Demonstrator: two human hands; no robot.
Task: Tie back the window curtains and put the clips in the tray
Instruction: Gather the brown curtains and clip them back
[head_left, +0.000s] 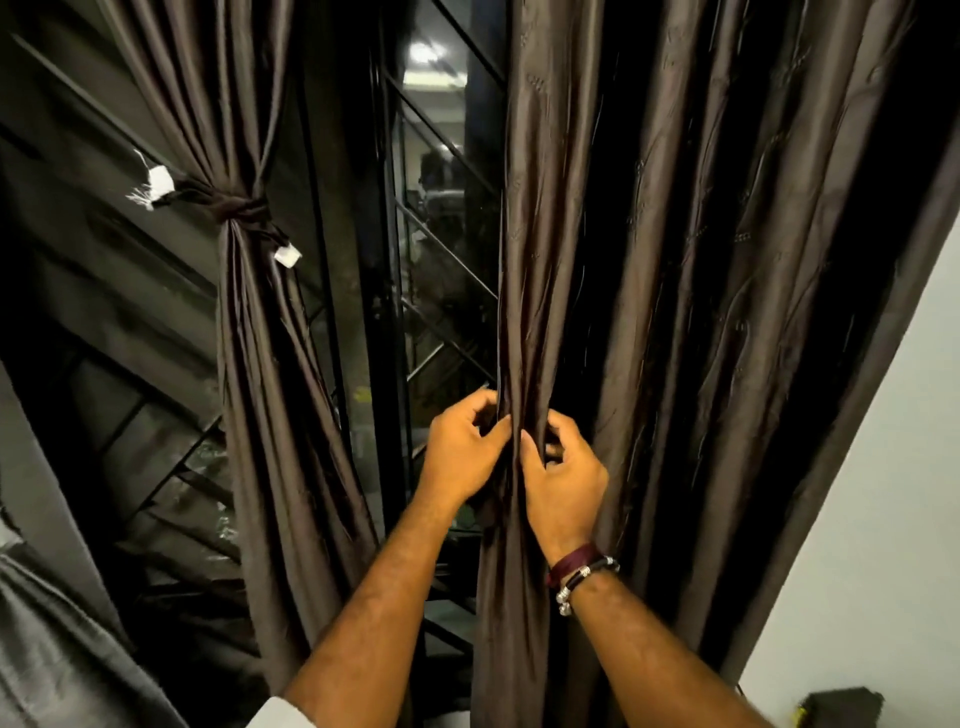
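My left hand and right hand both pinch the inner edge of the right curtain, fingers curled into its gathered folds, the two hands almost touching. That dark brown curtain hangs loose in front of me against the white wall. The left curtain is already bunched and bound with a dark tie before the window.

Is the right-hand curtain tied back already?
No, the right curtain hangs loose with no tie, while both hands, left hand and right hand, gather its edge.
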